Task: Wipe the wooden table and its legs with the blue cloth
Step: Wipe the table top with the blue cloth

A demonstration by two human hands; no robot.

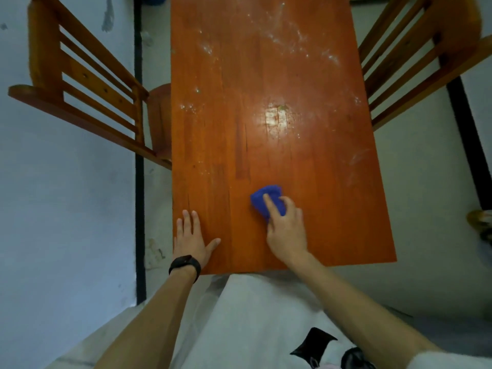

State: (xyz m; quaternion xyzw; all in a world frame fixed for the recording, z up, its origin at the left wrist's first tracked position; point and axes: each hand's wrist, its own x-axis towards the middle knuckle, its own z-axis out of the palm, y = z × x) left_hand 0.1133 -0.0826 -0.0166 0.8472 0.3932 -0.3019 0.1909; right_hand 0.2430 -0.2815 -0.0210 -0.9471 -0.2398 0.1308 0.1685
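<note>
The orange-brown wooden table (pixel 266 75) stretches away from me, with white dust and smears across its far half and a shiny patch near the middle. A bunched blue cloth (pixel 262 197) lies on the near part of the top. My right hand (pixel 286 227) grips the cloth, index finger laid over it and the other fingers curled round its right side. My left hand (pixel 191 237) rests flat on the table's near left corner, fingers spread, with a black band on the wrist. The table legs are hidden.
A wooden chair (pixel 87 83) with a slatted back stands at the table's left side and another chair (pixel 415 49) at its right. The floor is pale with black lines (pixel 139 182). A brownish object (pixel 480 222) sits at the right edge.
</note>
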